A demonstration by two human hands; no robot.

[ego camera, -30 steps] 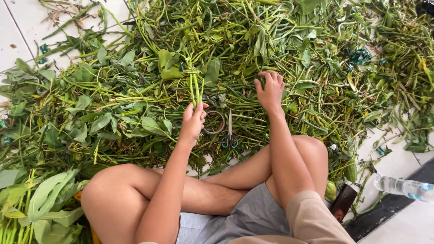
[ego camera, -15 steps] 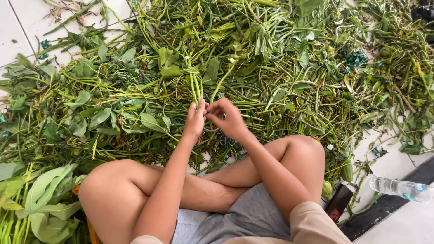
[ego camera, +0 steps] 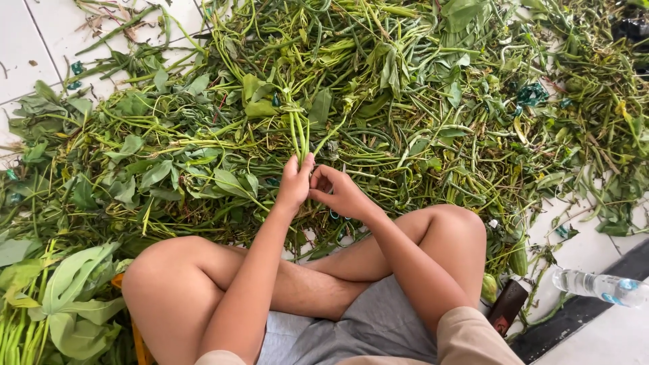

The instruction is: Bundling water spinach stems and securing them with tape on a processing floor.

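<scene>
Green stalks and leaves are lying in a thick heap (ego camera: 405, 101) across the white tiled floor (ego camera: 40, 40), in front of a person who is sitting cross-legged. The left hand (ego camera: 295, 184) is closing around a small bunch of stems (ego camera: 299, 135), gripping their lower ends while the stems are standing upright out of the fist and reaching into the heap. The right hand (ego camera: 341, 192) is sitting just beside the left one, its fingers curled and pinching at the base of the same bunch. Both hands are hovering just above the crossed knees, at the near edge of the heap. A clear plastic bottle (ego camera: 598, 286) is lying on the floor at the right, well apart from the hands. Large pale leaves (ego camera: 74, 290) are piling up at the lower left.
</scene>
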